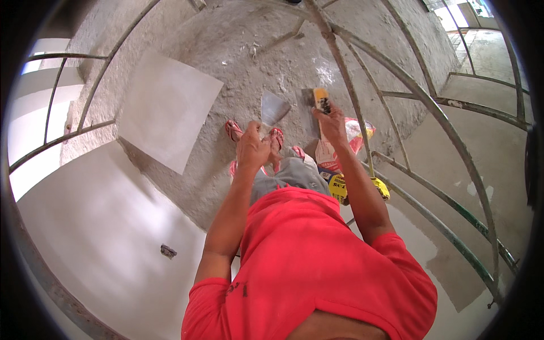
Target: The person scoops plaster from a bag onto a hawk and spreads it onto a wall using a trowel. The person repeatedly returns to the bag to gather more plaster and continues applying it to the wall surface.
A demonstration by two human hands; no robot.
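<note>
Left fingers: the left hand [252, 148] is clenched round the handle of a wide putty knife [273, 109]; the blade points away from the body and looks mostly clean.
Right fingers: the right hand [331, 126] grips a smaller scraper with a yellow handle [321, 100], dark paste on it, held just beside the wide blade but apart from it.
Below hands: feet in red sandals [233, 130] on a rough, dusty concrete floor [272, 51].
Supplies: printed bag [354, 136] near the right forearm.
Surroundings: curved metal scaffold rails [408, 85].
Progress (judgement): wall at left [102, 226] smooth and pale, apparently skimmed; grey patch at right [459, 272] looks uncoated, so work remains.
</note>
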